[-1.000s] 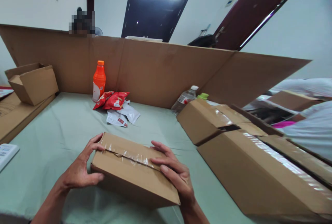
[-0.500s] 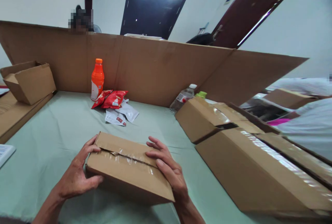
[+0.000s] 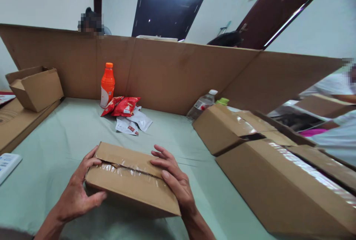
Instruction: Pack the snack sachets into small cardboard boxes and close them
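A small taped cardboard box (image 3: 130, 180) lies on the pale green table cover (image 3: 55, 140) right in front of me. My left hand (image 3: 76, 193) grips its left end, thumb under the front edge and fingers over the top corner. My right hand (image 3: 174, 180) rests on the box's right side, fingers spread flat over the taped seam. The tape along the seam looks wrinkled and partly split.
An orange bottle (image 3: 107, 85), red snack packets (image 3: 122, 107) and white pouches (image 3: 133, 123) sit at the back by the cardboard wall (image 3: 172, 73). Larger taped boxes (image 3: 278, 173) crowd the right, with a clear bottle (image 3: 201, 104). An open box (image 3: 36, 88) stands left. People sit beyond the wall.
The box and both hands have slid a little to the left and toward me. The grip of both hands is unchanged.
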Tool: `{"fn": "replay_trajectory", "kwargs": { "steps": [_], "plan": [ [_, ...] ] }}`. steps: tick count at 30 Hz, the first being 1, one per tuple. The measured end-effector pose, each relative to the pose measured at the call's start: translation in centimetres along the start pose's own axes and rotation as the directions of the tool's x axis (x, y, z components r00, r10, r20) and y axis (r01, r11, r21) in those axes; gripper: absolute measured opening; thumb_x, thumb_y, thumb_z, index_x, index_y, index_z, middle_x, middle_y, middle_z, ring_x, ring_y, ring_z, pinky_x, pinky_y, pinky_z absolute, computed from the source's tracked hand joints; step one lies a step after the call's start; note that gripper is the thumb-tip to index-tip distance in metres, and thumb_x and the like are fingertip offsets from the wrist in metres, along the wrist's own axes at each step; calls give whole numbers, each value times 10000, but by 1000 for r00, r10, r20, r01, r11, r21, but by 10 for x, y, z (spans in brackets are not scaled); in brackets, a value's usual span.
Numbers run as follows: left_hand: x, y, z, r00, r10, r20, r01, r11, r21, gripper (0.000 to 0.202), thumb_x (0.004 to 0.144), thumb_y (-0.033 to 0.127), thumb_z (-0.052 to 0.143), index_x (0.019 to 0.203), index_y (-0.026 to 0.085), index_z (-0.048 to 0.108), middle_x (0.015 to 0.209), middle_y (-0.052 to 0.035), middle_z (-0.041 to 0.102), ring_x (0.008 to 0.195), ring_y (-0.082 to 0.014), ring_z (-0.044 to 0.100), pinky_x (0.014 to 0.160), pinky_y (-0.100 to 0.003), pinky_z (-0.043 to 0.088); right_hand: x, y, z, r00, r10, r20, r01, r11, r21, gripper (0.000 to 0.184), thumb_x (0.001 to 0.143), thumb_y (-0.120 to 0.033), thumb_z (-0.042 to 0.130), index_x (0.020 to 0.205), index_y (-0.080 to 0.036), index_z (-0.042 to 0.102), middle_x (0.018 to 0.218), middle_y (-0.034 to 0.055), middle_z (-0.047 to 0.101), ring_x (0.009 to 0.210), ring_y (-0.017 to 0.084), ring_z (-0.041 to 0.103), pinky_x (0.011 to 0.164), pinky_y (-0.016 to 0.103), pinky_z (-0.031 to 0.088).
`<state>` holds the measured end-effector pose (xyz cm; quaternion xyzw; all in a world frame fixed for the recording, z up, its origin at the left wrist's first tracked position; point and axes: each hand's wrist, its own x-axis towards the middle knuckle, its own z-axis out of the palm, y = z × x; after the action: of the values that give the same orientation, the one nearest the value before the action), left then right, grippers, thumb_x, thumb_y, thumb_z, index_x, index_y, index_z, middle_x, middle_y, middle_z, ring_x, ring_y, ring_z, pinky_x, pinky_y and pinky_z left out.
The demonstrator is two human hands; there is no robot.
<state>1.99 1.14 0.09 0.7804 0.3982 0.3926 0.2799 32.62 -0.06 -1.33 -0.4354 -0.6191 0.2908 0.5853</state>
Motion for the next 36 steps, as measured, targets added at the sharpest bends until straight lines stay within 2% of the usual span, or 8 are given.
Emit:
{"fn": "replay_trajectory", "kwargs": {
  "steps": [5, 12, 15, 20, 25, 31, 36],
  "plan": [
    [-8, -1, -5, 997, -4, -77, 8, 999, 50, 614, 744, 179, 695, 1298, 299, 460, 1621, -150, 370, 1453, -383, 438, 1126, -581, 428, 6, -4, 12, 999, 13, 43, -13, 1000, 7, 329, 945, -522, 580, 1063, -299, 791, 1483, 83, 550, 1286, 341, 576, 1065, 533, 494],
    [-25, -11, -27, 985, -58, -163, 82, 986, 144, 528, 824, 288, 673, 1300, 316, 448, 1581, -160, 411, 1430, -401, 461, 1091, -636, 437, 18, -4, 43, 994, 37, 102, -42, 998, 51, 381, 965, -560, 528, 1065, -308, 797, 1550, 54, 480, 1384, 349, 482, 1114, 545, 444],
    [-27, -9, -29, 982, -65, -175, 94, 982, 164, 510, 829, 295, 661, 1291, 320, 448, 1577, -159, 419, 1410, -413, 484, 1068, -660, 446, 19, -2, 46, 994, 48, 99, -54, 997, 58, 380, 980, -544, 513, 1091, -316, 797, 1555, 49, 469, 1401, 346, 461, 1129, 548, 426],
    [-27, -6, -27, 974, -61, -218, 99, 981, 167, 499, 824, 298, 659, 1278, 318, 452, 1558, -151, 447, 1402, -401, 498, 1073, -642, 450, 22, 1, 50, 992, 52, 117, -61, 995, 76, 393, 985, -550, 501, 1106, -307, 785, 1547, 54, 477, 1378, 345, 486, 1118, 528, 444],
    [-30, -5, -32, 966, -50, -255, 106, 971, 212, 475, 836, 317, 665, 1264, 296, 462, 1519, -161, 485, 1393, -388, 512, 1086, -598, 456, 28, 10, 62, 997, 37, 70, -42, 996, 80, 406, 987, -547, 495, 1180, -294, 747, 1541, 59, 491, 1422, 314, 447, 1142, 476, 423],
    [-28, -10, -35, 966, -26, -257, 99, 957, 272, 503, 803, 291, 666, 1274, 276, 489, 1516, -157, 502, 1385, -377, 524, 1069, -545, 488, 9, 18, 59, 980, 170, -104, -164, 984, 66, 480, 977, -582, 503, 1303, -271, 667, 1500, 79, 554, 1423, 311, 456, 1195, 504, 341],
    [-28, -15, -32, 955, -5, -295, 102, 943, 315, 518, 773, 302, 679, 1264, 269, 520, 1475, -157, 551, 1331, -372, 582, 1014, -522, 534, -3, 10, 59, 940, 321, -117, -309, 945, 108, 587, 977, -646, 444, 1412, -279, 586, 1501, 69, 565, 1357, 301, 536, 1105, 457, 449]
  ]
}}
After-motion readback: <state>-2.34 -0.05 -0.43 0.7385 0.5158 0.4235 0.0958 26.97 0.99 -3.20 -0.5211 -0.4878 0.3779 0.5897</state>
